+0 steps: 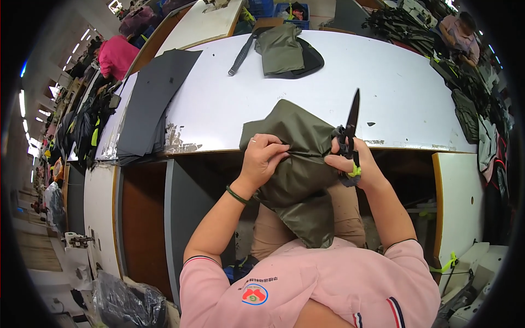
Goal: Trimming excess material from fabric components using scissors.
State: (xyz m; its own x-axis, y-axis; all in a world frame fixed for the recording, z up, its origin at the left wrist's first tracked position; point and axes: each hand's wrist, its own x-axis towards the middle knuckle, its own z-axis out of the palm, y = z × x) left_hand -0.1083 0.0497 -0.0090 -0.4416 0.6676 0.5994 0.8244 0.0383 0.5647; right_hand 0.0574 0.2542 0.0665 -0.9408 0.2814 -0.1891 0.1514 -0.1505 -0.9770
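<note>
Olive-green fabric piece (298, 164) hangs from the edge of the white surface (394, 93) down to the person's lap; the left hand (262, 158) has its grip clenched on a fold of it; the right hand (355, 164) pinches the cloth too, while its fingers grasp black scissors (350, 128) with blades pointing up; to do this well, I judge, keep the fold tight between both hands and the blades away from the cloth; dark sheets (150, 104) lie at left

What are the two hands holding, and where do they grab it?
Both pinch the olive-green fabric piece along its bunched middle fold: left hand on the left side, right hand on the right, which also holds black scissors by the handles.
</note>
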